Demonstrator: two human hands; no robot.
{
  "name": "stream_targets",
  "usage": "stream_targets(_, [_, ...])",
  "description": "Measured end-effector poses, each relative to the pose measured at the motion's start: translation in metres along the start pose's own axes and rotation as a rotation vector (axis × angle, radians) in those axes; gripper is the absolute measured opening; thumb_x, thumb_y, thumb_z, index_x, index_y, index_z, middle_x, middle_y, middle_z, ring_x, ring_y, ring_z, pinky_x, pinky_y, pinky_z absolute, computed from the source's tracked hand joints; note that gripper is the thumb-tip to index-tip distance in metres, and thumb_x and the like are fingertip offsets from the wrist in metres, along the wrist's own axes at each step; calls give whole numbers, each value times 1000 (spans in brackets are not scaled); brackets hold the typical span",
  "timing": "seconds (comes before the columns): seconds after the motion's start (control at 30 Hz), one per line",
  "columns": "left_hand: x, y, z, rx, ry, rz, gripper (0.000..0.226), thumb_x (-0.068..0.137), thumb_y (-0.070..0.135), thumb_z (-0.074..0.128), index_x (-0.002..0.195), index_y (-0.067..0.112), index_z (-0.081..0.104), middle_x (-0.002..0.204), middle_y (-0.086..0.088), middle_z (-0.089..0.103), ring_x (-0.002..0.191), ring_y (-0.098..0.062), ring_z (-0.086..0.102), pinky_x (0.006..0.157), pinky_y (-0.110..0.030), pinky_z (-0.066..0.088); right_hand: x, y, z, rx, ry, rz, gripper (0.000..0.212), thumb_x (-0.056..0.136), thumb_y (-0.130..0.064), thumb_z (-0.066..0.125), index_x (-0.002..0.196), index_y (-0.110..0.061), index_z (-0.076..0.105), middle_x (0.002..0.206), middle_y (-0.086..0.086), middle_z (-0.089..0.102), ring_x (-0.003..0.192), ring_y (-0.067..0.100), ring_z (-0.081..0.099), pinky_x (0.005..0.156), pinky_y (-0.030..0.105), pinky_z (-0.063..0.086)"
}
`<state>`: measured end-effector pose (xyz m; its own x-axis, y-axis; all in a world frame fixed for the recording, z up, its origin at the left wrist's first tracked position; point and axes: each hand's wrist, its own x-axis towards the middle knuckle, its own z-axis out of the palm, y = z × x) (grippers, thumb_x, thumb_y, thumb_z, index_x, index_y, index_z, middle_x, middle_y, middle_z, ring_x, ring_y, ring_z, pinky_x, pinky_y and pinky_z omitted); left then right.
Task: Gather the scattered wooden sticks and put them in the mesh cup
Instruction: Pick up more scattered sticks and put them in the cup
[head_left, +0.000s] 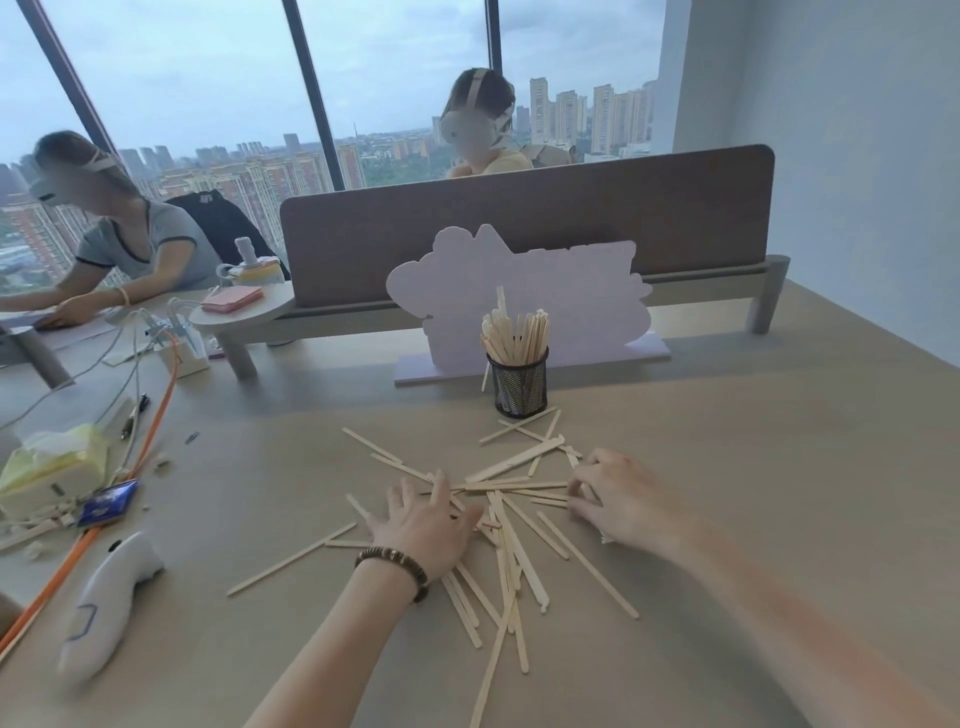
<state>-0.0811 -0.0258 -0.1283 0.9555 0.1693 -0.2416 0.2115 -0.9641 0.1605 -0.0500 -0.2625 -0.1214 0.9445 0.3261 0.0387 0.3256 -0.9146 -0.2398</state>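
Note:
Several pale wooden sticks (511, 540) lie scattered in a loose pile on the beige table (753, 467). A black mesh cup (519, 387) stands upright just beyond the pile, with a bunch of sticks (514, 332) standing in it. My left hand (423, 530), with a bead bracelet at the wrist, lies flat with spread fingers on the pile's left side. My right hand (626, 501) rests at the pile's right side, its fingers curled onto the ends of a few sticks; whether it grips any is unclear.
A lilac cut-out board (545, 291) stands behind the cup, a brown desk divider (519, 228) behind that. At the left lie a white controller (106, 597), a tissue pack (52, 462), an orange cable (156, 426). Two persons sit at neighbouring desks.

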Motion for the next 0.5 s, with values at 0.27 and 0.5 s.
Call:
stream_targets(0.27, [2, -30, -9, 35, -61, -288, 96, 75, 87, 8, 154, 33, 5, 161, -26, 6, 146, -47, 10, 114, -63, 15, -23, -26, -8, 28, -248, 47, 104, 61, -91, 53, 146, -33, 35, 143, 7, 39, 133, 27, 36, 108, 42, 34])
stream_targets(0.5, [-18, 3, -12, 76, -55, -36, 96, 79, 84, 27, 154, 25, 12, 153, -24, 32, 138, -40, 34, 109, -48, 31, -14, -42, 14, 33, -162, 69, 96, 54, -82, 66, 132, -30, 48, 125, 2, 47, 120, 25, 44, 100, 41, 40])
